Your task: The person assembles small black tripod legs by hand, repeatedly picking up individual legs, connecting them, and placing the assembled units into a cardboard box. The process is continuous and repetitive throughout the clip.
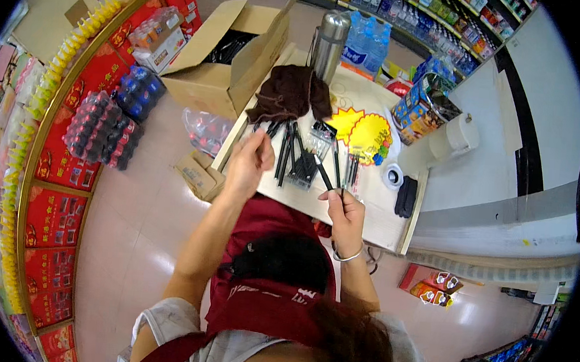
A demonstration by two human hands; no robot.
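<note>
My right hand [345, 215], at the near edge of the small table [374, 224], grips a slim black pen [323, 173] with a pale tip pointing up and left. My left hand [249, 163] hovers over the table's left edge, fingers curled together; what they hold, if anything, is hidden. Between the hands lie several black pens [284, 155] and a clear plastic pack [299, 179] of dark pieces. More thin black pens [352, 168] lie to the right. Behind them is a crumpled dark brown cloth [286, 93].
A steel thermos [330, 46] stands behind the cloth, near bottled water [367, 44]. Yellow starburst cards [367, 134], a white tape roll [392, 176] and a black folded item [406, 196] lie at right. An open cardboard box [203, 81] stands left; a white wall [542, 131] borders the right.
</note>
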